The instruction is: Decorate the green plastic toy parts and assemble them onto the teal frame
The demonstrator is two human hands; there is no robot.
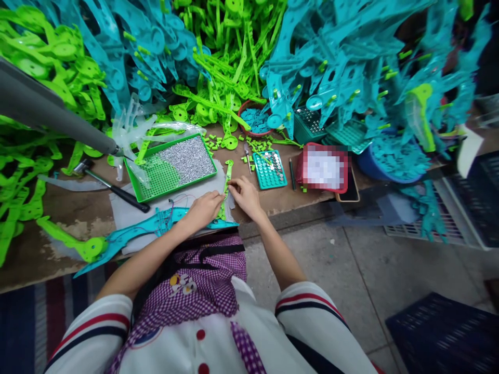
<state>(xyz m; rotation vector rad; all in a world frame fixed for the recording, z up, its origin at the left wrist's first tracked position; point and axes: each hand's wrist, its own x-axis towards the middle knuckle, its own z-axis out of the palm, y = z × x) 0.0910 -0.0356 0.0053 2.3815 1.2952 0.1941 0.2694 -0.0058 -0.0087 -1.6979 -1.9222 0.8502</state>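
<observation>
My left hand (206, 208) is closed, its fingertips pinching the side of a narrow lime-green plastic part (229, 171). From the other side my right hand (245, 196) holds the same part with bent fingers. The part stands out lengthwise from me, over the near end of a long turquoise plastic piece (132, 232) with thin wires on it. A bigger lime-green arm (86, 248) joins that piece's left end. What lies right under my fingertips is hidden. Beyond my left hand is a green tray (154, 174) of small metal pieces.
A black-handled hammer (117, 188) lies left, under a grey powered tool (58, 104). On the right are a turquoise tray of round metal pieces (268, 176), a dark pen-like stick (292, 174), a red basket (300, 169) and a blue bowl (370, 169). Piled green and turquoise parts (335, 67) line the back.
</observation>
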